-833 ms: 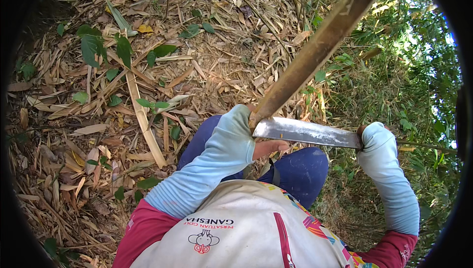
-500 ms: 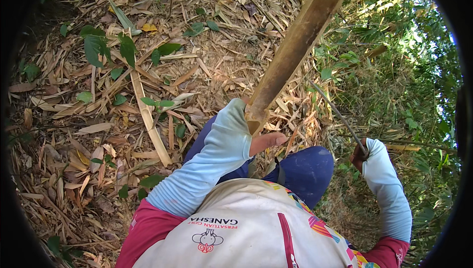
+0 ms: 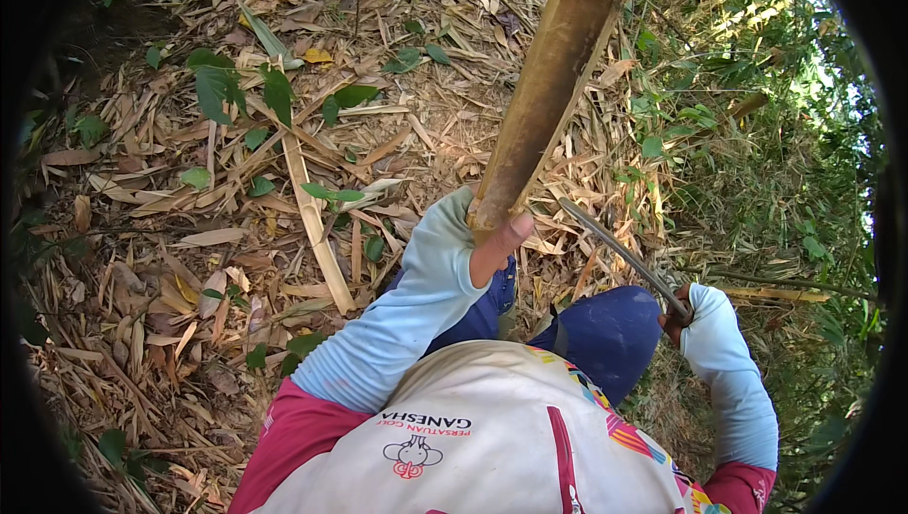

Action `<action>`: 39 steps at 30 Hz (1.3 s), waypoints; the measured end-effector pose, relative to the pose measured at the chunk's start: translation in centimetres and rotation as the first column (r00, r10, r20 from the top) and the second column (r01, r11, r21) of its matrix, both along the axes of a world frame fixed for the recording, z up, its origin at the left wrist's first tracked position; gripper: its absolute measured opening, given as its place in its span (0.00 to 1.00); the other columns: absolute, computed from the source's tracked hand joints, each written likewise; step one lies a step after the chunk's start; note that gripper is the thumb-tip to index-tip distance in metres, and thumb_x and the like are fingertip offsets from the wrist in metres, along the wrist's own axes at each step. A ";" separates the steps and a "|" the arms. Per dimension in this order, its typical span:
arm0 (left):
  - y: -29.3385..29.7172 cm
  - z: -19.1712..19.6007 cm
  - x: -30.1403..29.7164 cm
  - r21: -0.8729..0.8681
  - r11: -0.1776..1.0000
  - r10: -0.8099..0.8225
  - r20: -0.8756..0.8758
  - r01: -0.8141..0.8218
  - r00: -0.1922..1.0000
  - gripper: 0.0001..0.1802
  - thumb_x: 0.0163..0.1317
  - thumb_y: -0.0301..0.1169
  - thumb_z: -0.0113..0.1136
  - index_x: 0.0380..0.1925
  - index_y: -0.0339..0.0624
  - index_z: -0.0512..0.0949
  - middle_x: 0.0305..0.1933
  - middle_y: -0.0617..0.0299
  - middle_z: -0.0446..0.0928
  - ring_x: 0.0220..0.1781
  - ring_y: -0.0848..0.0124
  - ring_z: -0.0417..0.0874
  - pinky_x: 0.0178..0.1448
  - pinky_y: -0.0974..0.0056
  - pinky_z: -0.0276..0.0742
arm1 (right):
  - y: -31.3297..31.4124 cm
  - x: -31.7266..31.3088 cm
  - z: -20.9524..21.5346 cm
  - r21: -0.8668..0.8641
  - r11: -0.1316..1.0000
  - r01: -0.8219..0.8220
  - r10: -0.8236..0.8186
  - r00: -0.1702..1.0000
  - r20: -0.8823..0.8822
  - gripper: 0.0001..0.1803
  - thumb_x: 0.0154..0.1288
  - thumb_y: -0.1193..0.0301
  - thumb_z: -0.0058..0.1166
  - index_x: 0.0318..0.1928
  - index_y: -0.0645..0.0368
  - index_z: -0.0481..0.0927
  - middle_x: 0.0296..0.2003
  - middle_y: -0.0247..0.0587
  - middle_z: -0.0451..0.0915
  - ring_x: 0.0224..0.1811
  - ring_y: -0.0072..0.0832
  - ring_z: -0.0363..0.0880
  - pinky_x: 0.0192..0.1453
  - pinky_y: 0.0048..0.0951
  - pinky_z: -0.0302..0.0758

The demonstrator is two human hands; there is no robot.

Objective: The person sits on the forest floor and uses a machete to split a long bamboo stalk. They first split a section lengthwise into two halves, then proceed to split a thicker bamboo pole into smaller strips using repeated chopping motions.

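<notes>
My left hand, in a pale blue arm sleeve that covers the palm, is closed round the near end of a split bamboo pole. The pole slants up and to the right, out of the top of the view, its brown hollow side facing me. Its thumb presses over the cut end. On the right, my right hand grips the handle of a machete, mostly hiding the handle. Its long narrow blade points up and left toward the pole's lower end, with a gap between them.
Dry bamboo leaves cover the ground. A pale split bamboo strip lies on the left, beside small green-leaved plants. Dense green undergrowth stands on the right, with a thin stem near my right hand. My bent knee is below the blade.
My left thumb has folded in onto the bamboo's end. The machete has come left and lower, its tip nearer the pole. The ground has shifted slightly right in view.
</notes>
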State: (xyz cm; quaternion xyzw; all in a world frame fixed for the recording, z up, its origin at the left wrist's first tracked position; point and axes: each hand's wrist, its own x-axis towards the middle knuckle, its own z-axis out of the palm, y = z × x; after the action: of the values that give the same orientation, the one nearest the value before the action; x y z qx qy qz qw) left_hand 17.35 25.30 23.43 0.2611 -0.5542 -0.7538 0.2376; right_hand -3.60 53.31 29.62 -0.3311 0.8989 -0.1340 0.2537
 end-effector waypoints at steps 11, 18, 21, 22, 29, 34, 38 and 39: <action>-1.2 -1.5 0.2 0.261 0.965 0.064 -0.127 -0.029 0.990 0.16 0.66 0.36 0.56 0.47 0.36 0.76 0.33 0.56 0.79 0.28 0.68 0.81 0.30 0.65 0.79 | -0.9 1.2 0.0 -0.070 0.997 -0.026 0.031 0.996 0.078 0.10 0.54 0.76 0.69 0.31 0.60 0.78 0.20 0.34 0.77 0.22 0.21 0.69 0.28 0.28 0.70; -0.5 -1.2 0.3 0.196 0.980 0.072 -0.179 -0.036 0.981 0.24 0.63 0.32 0.52 0.58 0.33 0.69 0.36 0.55 0.79 0.32 0.67 0.81 0.37 0.64 0.79 | -1.7 2.0 -0.3 -0.124 0.992 -0.024 0.042 0.989 0.139 0.11 0.53 0.75 0.70 0.31 0.60 0.77 0.20 0.32 0.76 0.23 0.20 0.69 0.29 0.27 0.70; -0.4 -1.5 0.4 0.052 0.998 0.047 -0.215 -0.037 0.975 0.22 0.62 0.32 0.52 0.56 0.35 0.69 0.34 0.53 0.80 0.31 0.64 0.82 0.37 0.62 0.80 | -2.8 2.7 -0.1 -0.126 0.992 -0.010 0.031 0.985 0.172 0.11 0.51 0.75 0.71 0.30 0.61 0.78 0.21 0.33 0.77 0.24 0.21 0.71 0.30 0.27 0.71; -0.4 -1.8 0.4 0.002 1.000 0.029 -0.235 -0.030 0.972 0.23 0.62 0.32 0.53 0.57 0.35 0.68 0.35 0.53 0.80 0.32 0.64 0.82 0.37 0.62 0.80 | -3.1 2.8 0.0 -0.124 0.992 0.006 0.018 0.982 0.189 0.11 0.50 0.74 0.71 0.30 0.62 0.79 0.21 0.34 0.78 0.24 0.21 0.72 0.30 0.28 0.71; 0.3 -1.7 0.8 0.095 0.995 0.074 -0.347 -0.044 0.935 0.34 0.56 0.25 0.65 0.63 0.35 0.65 0.46 0.59 0.78 0.43 0.71 0.81 0.47 0.66 0.79 | -3.9 3.1 0.1 -0.094 0.984 -0.154 0.138 0.978 -0.156 0.11 0.53 0.76 0.66 0.38 0.59 0.82 0.24 0.46 0.81 0.27 0.37 0.83 0.33 0.34 0.77; 0.7 -1.5 1.4 -0.072 0.997 -0.017 -0.284 -0.004 0.959 0.42 0.51 0.29 0.72 0.66 0.35 0.63 0.47 0.63 0.77 0.49 0.75 0.78 0.54 0.69 0.75 | -5.1 3.2 1.8 -0.037 0.981 -0.189 0.166 0.928 -0.332 0.10 0.52 0.75 0.63 0.38 0.56 0.84 0.28 0.49 0.82 0.31 0.46 0.84 0.35 0.37 0.79; 0.9 -0.5 1.5 -0.039 0.997 -0.068 -0.242 0.061 0.968 0.40 0.50 0.28 0.72 0.63 0.35 0.64 0.48 0.62 0.77 0.51 0.75 0.78 0.56 0.68 0.74 | -5.2 2.7 1.3 0.070 0.979 -0.191 0.203 0.889 -0.410 0.09 0.50 0.72 0.64 0.34 0.55 0.83 0.27 0.45 0.82 0.31 0.43 0.83 0.36 0.35 0.79; 0.9 -0.2 1.5 -0.047 0.997 -0.075 -0.229 0.066 0.970 0.39 0.50 0.28 0.73 0.62 0.35 0.65 0.48 0.61 0.77 0.51 0.74 0.78 0.56 0.68 0.74 | -5.2 2.6 1.2 0.109 0.977 -0.183 0.213 0.878 -0.428 0.08 0.50 0.71 0.64 0.33 0.55 0.83 0.27 0.45 0.82 0.31 0.43 0.82 0.37 0.35 0.79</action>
State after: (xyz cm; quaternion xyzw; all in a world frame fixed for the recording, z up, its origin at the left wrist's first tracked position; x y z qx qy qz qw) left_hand 18.80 26.16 23.19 0.1472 -0.5463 -0.7760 0.2787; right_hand -1.02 48.10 30.81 -0.4344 0.8981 -0.0004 0.0684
